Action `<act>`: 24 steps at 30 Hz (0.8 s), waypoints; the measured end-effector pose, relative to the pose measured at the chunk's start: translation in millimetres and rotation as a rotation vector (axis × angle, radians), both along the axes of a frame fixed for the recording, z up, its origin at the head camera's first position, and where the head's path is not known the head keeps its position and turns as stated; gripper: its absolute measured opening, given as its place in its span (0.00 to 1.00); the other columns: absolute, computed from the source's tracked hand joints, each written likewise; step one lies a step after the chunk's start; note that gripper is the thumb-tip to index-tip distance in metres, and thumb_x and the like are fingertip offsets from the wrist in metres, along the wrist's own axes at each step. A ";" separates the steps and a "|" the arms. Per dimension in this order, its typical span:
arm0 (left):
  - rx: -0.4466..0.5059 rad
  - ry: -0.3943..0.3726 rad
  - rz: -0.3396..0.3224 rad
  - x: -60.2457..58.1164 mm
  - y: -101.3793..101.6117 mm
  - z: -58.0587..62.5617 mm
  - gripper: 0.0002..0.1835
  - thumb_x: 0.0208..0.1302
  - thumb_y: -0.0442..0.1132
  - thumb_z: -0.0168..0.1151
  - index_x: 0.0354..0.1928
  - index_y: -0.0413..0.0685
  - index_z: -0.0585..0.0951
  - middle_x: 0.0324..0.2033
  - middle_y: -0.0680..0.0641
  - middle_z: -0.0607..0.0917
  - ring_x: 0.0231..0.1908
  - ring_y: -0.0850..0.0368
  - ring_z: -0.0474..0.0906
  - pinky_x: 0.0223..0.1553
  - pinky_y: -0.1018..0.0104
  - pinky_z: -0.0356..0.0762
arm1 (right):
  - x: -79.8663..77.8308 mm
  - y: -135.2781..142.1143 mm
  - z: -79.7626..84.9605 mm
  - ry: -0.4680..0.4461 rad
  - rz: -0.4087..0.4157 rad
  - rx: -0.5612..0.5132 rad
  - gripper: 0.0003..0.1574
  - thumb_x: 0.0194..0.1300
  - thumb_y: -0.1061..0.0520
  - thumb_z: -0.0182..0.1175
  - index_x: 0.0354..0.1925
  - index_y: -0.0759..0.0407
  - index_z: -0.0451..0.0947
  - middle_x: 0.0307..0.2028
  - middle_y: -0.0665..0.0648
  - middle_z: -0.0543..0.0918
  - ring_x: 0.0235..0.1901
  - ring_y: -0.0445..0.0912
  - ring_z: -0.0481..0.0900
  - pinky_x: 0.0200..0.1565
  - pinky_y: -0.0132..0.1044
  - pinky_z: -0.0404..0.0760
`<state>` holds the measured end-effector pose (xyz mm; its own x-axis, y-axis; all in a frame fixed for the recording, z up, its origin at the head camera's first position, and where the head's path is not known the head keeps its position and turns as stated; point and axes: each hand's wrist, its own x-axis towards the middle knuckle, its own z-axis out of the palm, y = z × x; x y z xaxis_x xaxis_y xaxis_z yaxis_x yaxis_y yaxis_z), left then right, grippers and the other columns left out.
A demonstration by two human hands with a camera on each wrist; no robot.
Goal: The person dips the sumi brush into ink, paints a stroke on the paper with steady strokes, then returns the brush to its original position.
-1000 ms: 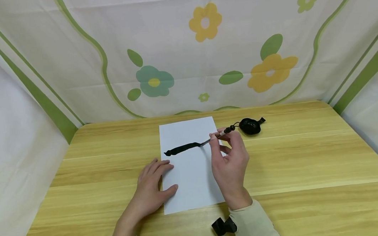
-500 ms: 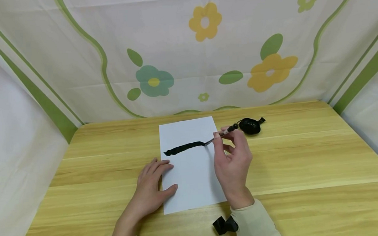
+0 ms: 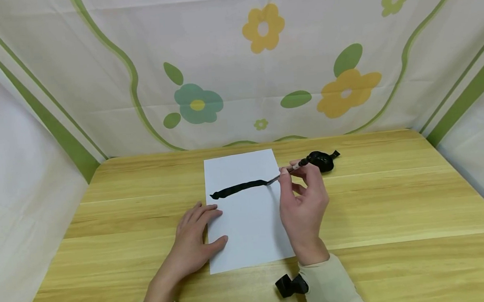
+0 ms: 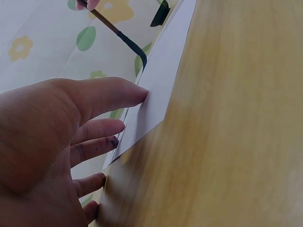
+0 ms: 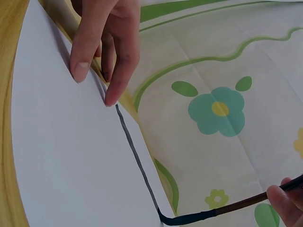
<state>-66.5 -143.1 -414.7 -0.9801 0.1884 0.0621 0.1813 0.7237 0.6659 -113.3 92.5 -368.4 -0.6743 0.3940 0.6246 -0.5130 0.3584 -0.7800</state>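
A sheet of white paper (image 3: 246, 233) lies on the wooden table, with a thick black ink stroke (image 3: 240, 188) running across its upper half. My right hand (image 3: 304, 207) pinches a writing brush (image 3: 291, 169) by its handle, and the dark bristles bend against the paper at the stroke's right end, as the brush (image 5: 189, 218) shows in the right wrist view. My left hand (image 3: 195, 242) rests with spread fingers on the paper's left edge. In the left wrist view dark smudges mark a fingertip of the left hand (image 4: 52, 132).
Just beyond the right hand sits a shiny black rounded object (image 3: 322, 161), partly behind the brush end. The wooden table (image 3: 392, 198) meets a white cloth (image 3: 229, 69) with flower prints at the back. Black wrist devices sit by both sleeves.
My right hand has moved to the right with the brush, and the ink stroke has grown longer toward the paper's right edge. The left hand has stayed in place.
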 end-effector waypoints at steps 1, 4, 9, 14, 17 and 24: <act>-0.001 0.000 0.000 -0.1 0.0 0.0 0.27 0.65 0.41 0.77 0.65 0.49 0.82 0.73 0.45 0.78 0.82 0.31 0.55 0.77 0.22 0.47 | -0.3 0.7 0.4 -0.002 0.001 -0.005 0.09 0.74 0.66 0.65 0.50 0.70 0.79 0.42 0.62 0.87 0.45 0.42 0.88 0.38 0.22 0.87; -0.001 -0.002 -0.001 -0.3 0.2 0.0 0.27 0.65 0.42 0.77 0.65 0.49 0.82 0.73 0.45 0.78 0.82 0.31 0.55 0.78 0.22 0.47 | -2.1 3.7 0.4 -0.010 0.008 -0.030 0.10 0.74 0.67 0.64 0.49 0.72 0.78 0.42 0.62 0.87 0.44 0.41 0.88 0.39 0.24 0.88; -0.005 -0.001 -0.002 -0.3 0.5 0.0 0.27 0.65 0.42 0.77 0.65 0.49 0.82 0.73 0.45 0.78 0.82 0.31 0.56 0.78 0.22 0.47 | -4.8 11.2 1.2 -0.046 0.051 -0.147 0.13 0.75 0.66 0.64 0.51 0.75 0.74 0.42 0.57 0.85 0.43 0.47 0.91 0.40 0.31 0.91; -0.004 -0.005 -0.003 -0.6 0.6 -0.2 0.27 0.65 0.41 0.77 0.65 0.49 0.82 0.73 0.45 0.78 0.82 0.31 0.55 0.77 0.22 0.47 | -7.3 18.9 1.2 -0.085 0.073 -0.261 0.16 0.76 0.65 0.64 0.53 0.75 0.71 0.43 0.52 0.81 0.45 0.48 0.92 0.42 0.37 0.93; -0.004 -0.009 -0.001 -0.7 0.4 -0.1 0.27 0.65 0.41 0.77 0.65 0.49 0.82 0.73 0.45 0.77 0.82 0.31 0.55 0.77 0.21 0.46 | -9.2 23.0 0.2 -0.101 0.073 -0.308 0.12 0.76 0.65 0.63 0.53 0.68 0.73 0.43 0.55 0.82 0.45 0.50 0.92 0.42 0.38 0.93; -0.001 -0.018 0.002 -0.2 0.0 0.7 0.27 0.65 0.42 0.76 0.65 0.50 0.82 0.73 0.45 0.78 0.83 0.31 0.55 0.77 0.21 0.46 | -10.8 28.4 0.6 -0.105 0.082 -0.391 0.13 0.76 0.65 0.63 0.50 0.50 0.75 0.43 0.60 0.83 0.45 0.54 0.90 0.42 0.38 0.93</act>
<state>-66.7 -143.1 -414.0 -0.9815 0.1862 0.0439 0.1674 0.7246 0.6685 -124.1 120.9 -367.8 -0.7656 0.5302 0.3644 -0.4380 -0.0147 -0.8989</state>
